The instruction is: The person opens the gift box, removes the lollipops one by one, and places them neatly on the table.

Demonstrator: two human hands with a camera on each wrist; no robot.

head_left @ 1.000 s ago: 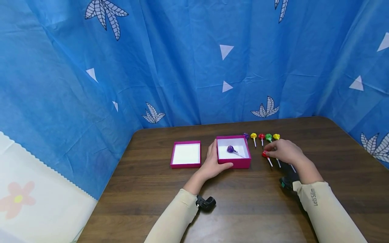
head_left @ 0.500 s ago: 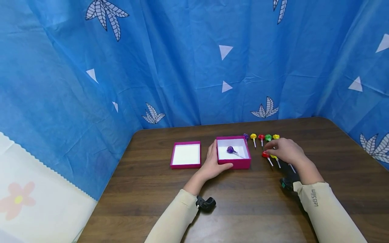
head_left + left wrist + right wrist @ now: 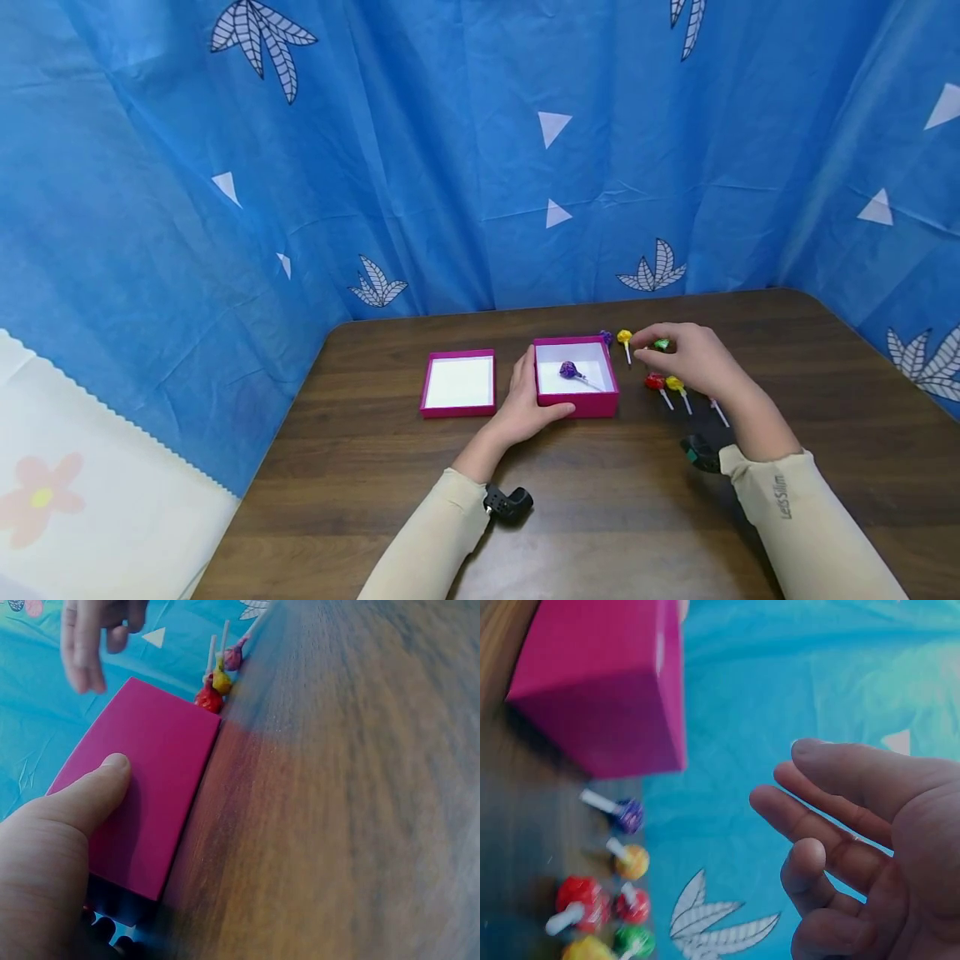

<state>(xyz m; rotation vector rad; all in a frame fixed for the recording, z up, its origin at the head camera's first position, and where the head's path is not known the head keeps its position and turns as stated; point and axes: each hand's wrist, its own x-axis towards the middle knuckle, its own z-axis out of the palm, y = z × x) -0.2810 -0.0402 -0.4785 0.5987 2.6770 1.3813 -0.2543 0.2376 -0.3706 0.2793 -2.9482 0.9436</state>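
My left hand [image 3: 520, 406] holds the near left corner of a pink open box [image 3: 598, 406], its fingers along the left wall. In the left wrist view the thumb [image 3: 90, 793] presses on the box's front. A purple lollipop [image 3: 570, 369] lies inside. My right hand [image 3: 693, 354] hovers over the back row, thumb and fingers apart, with nothing between them. Under it a green lollipop [image 3: 662, 343] is partly covered; a red lollipop [image 3: 634, 903] shows in the right wrist view. Left of it lie a yellow lollipop [image 3: 625, 337] and another purple lollipop [image 3: 607, 337].
The pink lid [image 3: 459, 411] lies inside up, left of the box. A front row holds a red lollipop [image 3: 655, 381], a yellow lollipop [image 3: 676, 384] and one mostly hidden by the right wrist. A blue curtain [image 3: 450, 167] hangs behind the wooden table [image 3: 585, 517].
My right hand has risen from the front-row red lollipop and moved back and left, over the back row. The left hand and box have stayed in place.
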